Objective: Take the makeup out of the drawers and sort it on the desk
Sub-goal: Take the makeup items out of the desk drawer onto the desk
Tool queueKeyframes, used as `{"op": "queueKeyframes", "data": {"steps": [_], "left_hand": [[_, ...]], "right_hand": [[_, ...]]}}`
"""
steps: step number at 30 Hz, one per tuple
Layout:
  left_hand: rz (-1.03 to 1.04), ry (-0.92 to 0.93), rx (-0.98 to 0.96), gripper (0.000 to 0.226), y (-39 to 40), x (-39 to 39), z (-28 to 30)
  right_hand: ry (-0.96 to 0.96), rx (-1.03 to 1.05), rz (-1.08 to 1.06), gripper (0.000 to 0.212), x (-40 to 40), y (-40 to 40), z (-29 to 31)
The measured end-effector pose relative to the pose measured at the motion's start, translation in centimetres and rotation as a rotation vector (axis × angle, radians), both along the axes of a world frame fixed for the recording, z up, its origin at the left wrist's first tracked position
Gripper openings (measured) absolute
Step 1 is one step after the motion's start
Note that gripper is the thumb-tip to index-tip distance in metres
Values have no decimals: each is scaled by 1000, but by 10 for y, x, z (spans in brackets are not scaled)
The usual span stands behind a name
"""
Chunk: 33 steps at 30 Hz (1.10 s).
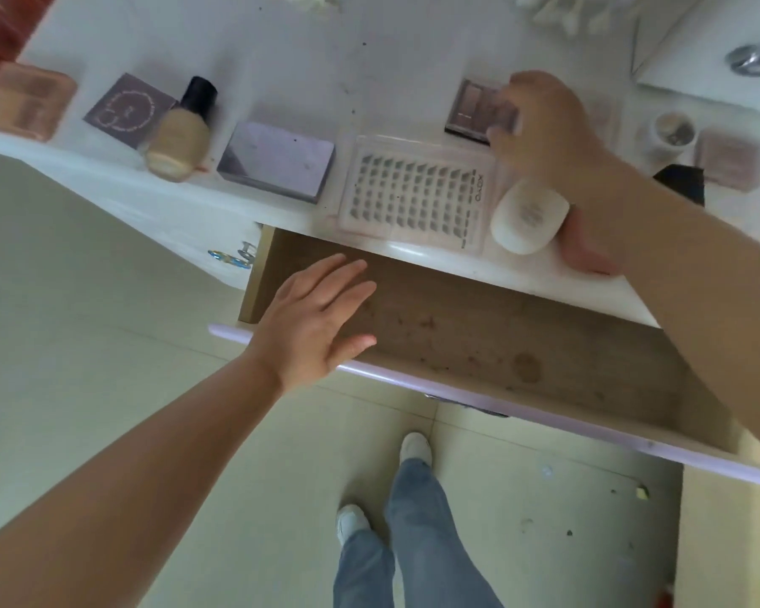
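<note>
Left hand [321, 313] spread flat over drawer [501, 340]; right hand [549, 129] pinching one palette [479, 109]; one foundation bottle [181, 133].

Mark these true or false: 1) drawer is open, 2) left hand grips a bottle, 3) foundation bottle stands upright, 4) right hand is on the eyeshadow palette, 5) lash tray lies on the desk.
1) The drawer is open: true; the part in view holds no makeup.
2) The left hand grips a bottle: false; it hangs open at the drawer's front edge, holding nothing.
3) The foundation bottle stands upright: true, as far as this view shows.
4) The right hand is on the eyeshadow palette: true; its fingers touch it.
5) The lash tray lies on the desk: true.
</note>
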State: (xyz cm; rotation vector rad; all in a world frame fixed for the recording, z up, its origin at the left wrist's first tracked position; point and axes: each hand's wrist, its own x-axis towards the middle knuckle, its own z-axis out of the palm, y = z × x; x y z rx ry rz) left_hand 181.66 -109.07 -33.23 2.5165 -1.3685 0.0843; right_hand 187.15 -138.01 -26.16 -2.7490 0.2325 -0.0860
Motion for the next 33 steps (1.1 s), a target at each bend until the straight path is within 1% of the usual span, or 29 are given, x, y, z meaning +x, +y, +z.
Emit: {"op": "queueKeyframes", "data": {"steps": [2,3,5,7,9,10,12,13,15,17,20,21,24,25,27,31,33], "left_hand": [[-85,-4,47,55,6,-9,-7],[-115,5,61,53,8,-14,-8],[-139,19,38,48,8,-24,-10],[-147,22,13,43,6,-34,-12],[-161,-3,3,39,5,-42,-15],[-166,-25,9,36,3,-45,-16],[-154,-57,35,38,-2,-49,-16],[-147,-60,82,42,-4,-50,-14],[-146,-75,154,44,-7,-52,-7],[-150,-94,129,37,-8,-47,-1],[-153,-117,108,16,-14,-33,13],[-165,-126,130,18,-18,-29,17],[-167,-190,196,39,-29,-26,23],[-132,-202,202,46,-33,-25,27],[-24,-211,210,59,-43,-19,32],[116,-256,200,80,-64,2,31],[162,-200,184,87,-77,11,37]], "right_hand": [[-192,36,71,29,-48,18,1],[-247,34,136,27,-76,28,-1],[-252,18,274,32,-134,43,-15],[-154,-42,319,44,-188,51,-39],[-65,-174,269,48,-232,50,-64],[-46,-241,217,43,-249,47,-74],[-89,-371,85,25,-269,39,-87],[-124,-409,32,23,-273,35,-91],[-215,-441,-8,17,-275,31,-93],[-301,-463,-33,15,-272,27,-90],[-320,-457,-110,24,-263,20,-77],[-313,-451,-134,27,-261,18,-77],[-269,-415,-250,59,-256,13,-78],[-269,-388,-280,67,-251,11,-77],[-261,-373,-315,77,-241,9,-74],[-228,-318,-417,94,-212,3,-63],[-207,-310,-432,105,-196,-4,-59]]}}
